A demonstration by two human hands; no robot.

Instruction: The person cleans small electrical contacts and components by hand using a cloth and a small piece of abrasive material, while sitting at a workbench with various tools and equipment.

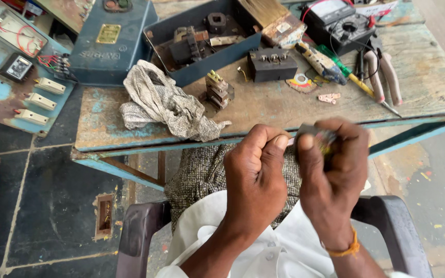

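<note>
Dark small part (pixel 315 135), blurred, perhaps metal; both hands, left (pixel 256 172), right (pixel 333 170), clenched around it.

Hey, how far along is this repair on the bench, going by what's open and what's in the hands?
Done: the blue metal box lies open, and a small part and a black block sit out on the bench. In hand: the left hand and right hand grip a small dark piece, blurred. Left: those loose parts are not back in the box; pliers lie untouched.

light: soft, even daylight | shadows: faint | blur: hands slightly smeared, perhaps motion | edges: wide-angle bend
</note>
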